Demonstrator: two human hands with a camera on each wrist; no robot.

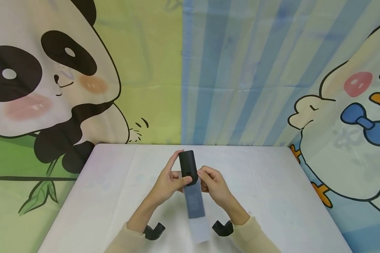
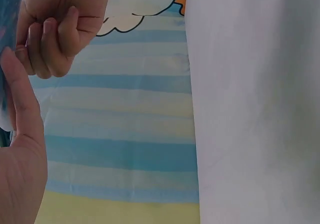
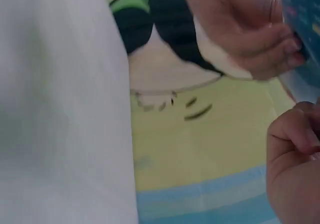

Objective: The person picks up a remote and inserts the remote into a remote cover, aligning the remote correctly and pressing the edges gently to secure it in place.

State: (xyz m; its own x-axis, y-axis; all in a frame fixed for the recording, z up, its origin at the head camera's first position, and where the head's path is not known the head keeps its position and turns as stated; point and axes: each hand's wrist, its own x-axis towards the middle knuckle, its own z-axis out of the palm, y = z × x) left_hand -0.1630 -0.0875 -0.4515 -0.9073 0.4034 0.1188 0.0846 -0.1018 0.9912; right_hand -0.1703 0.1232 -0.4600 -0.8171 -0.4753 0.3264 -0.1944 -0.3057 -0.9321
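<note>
My left hand [image 1: 168, 181] holds a black oblong case [image 1: 188, 165], rounded at its top, with the thumb across its lower front and a finger along its upper left side. Below the case hangs a translucent plastic sleeve [image 1: 200, 230] with a blue-grey flat piece [image 1: 194, 203] in it. At the sleeve's upper right edge, the right hand [image 1: 214, 184] has curled fingers and a thumb that pinch, it seems, the plastic. The printed blue surface [image 3: 302, 22] shows at the right edge of the right wrist view. What the fingers do behind the case is hidden.
A white-covered table [image 1: 120, 207] lies under both hands. Behind it hangs a cloth backdrop [image 1: 228, 70] with a panda, stripes and a duck. Black bands [image 1: 154, 232] sit at both wrists, by the cream sleeve cuffs [image 1: 253, 235].
</note>
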